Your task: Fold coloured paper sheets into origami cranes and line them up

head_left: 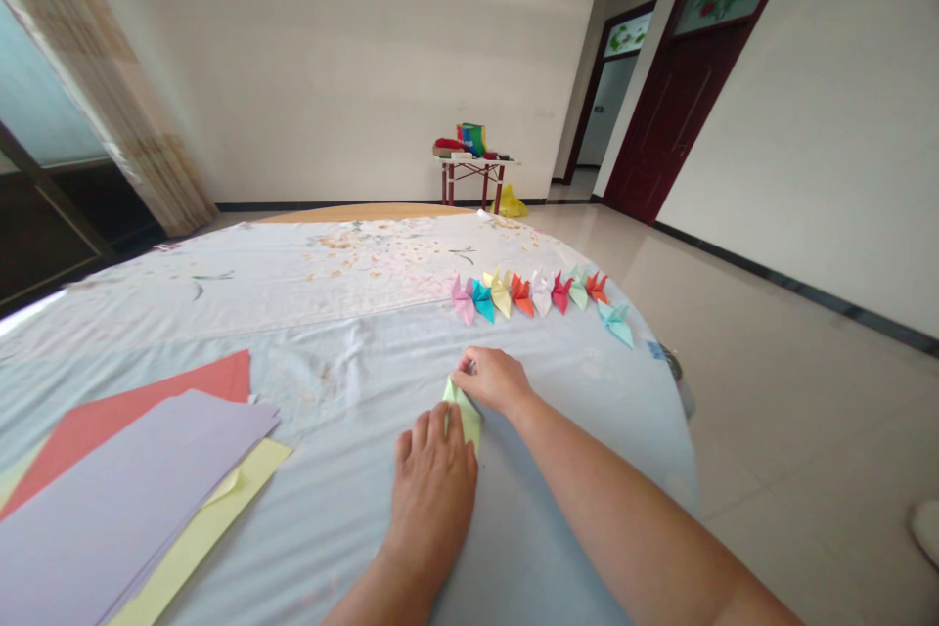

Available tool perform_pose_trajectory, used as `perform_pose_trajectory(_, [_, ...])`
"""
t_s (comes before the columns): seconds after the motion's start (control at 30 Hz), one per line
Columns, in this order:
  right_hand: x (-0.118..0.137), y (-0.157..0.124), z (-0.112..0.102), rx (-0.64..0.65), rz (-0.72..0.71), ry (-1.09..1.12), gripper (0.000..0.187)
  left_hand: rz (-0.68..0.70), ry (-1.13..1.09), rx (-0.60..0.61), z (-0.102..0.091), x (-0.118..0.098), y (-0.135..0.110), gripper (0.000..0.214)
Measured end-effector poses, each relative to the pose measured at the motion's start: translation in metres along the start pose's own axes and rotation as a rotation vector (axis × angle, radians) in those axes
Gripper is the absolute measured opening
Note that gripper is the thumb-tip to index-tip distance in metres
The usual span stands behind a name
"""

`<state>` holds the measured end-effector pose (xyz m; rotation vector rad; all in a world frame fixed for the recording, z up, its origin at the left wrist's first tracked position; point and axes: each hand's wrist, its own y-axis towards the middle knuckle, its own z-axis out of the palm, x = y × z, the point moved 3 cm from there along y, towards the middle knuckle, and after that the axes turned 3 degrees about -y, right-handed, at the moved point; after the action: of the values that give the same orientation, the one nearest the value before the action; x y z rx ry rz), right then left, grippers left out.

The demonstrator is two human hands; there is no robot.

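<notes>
A light green folded paper [470,423] lies on the cloth-covered table, narrowing to a point at its far end. Over its near part my left hand [434,489] lies palm down, fingers stretched out and pressing on it. My right hand [497,380] has thumb and fingers closed at the far tip of the paper and pinches it there. The curled fingertips are partly hidden. Beyond my hands stands a row of several folded paper cranes [541,292] in pink, blue, yellow, red, white and green. One light turquoise crane [616,322] sits nearer, at the row's right end.
On the left lie stacked paper sheets: purple [139,499], red [157,401] and yellow [212,518]. The round table's edge curves down on the right. Farther off, a small table [476,161] with items stands by the wall, beside a yellow bag [512,202].
</notes>
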<state>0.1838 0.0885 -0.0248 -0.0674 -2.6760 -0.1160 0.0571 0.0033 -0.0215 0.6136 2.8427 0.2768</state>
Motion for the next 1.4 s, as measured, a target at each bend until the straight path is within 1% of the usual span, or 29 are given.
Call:
perform_pose_trajectory(0.07, [-0.002,0.002,0.000,0.007,-0.059,0.063,0.022,0.000,0.003,0.001,0.000,0.000,0.000,0.036])
perform_pose_trajectory(0.2, [0.000,0.006,0.001,0.039,-0.246,0.138,0.031,-0.004,0.011,-0.007,0.001,0.000,0.000,0.035])
perform_pose_trajectory(0.3, [0.003,0.007,0.004,0.056,-0.307,0.145,0.031,0.001,0.013,-0.009,0.001,-0.001,0.000,0.035])
perform_pose_trajectory(0.43, [0.006,0.008,0.007,0.039,-0.309,0.166,0.021,0.000,0.015,-0.009,0.000,-0.001,0.000,0.035])
perform_pose_trajectory(0.6, [0.004,0.009,0.009,0.038,-0.281,0.234,0.020,-0.008,0.012,-0.007,0.000,-0.001,0.000,0.035])
perform_pose_trajectory(0.73, [0.002,0.011,0.011,0.110,-0.265,0.403,0.023,-0.009,0.008,-0.015,0.001,-0.001,0.000,0.036])
perform_pose_trajectory(0.87, [0.002,0.013,0.012,0.183,-0.244,0.582,0.030,-0.017,0.006,-0.016,0.002,-0.001,0.000,0.036])
perform_pose_trajectory(1.0, [-0.001,0.017,0.014,0.188,-0.209,0.671,0.029,-0.010,0.018,-0.011,0.003,-0.001,-0.001,0.036])
perform_pose_trajectory(1.1, [-0.003,0.019,0.017,0.157,-0.203,0.658,0.026,0.000,0.035,-0.007,0.003,-0.002,-0.002,0.037])
perform_pose_trajectory(1.23, [-0.002,0.018,0.019,0.135,-0.192,0.578,0.023,-0.002,0.039,0.003,0.003,-0.002,-0.002,0.038])
perform_pose_trajectory(1.4, [0.001,0.016,0.015,0.080,-0.188,0.496,0.021,-0.009,0.038,0.007,0.002,-0.002,-0.001,0.037])
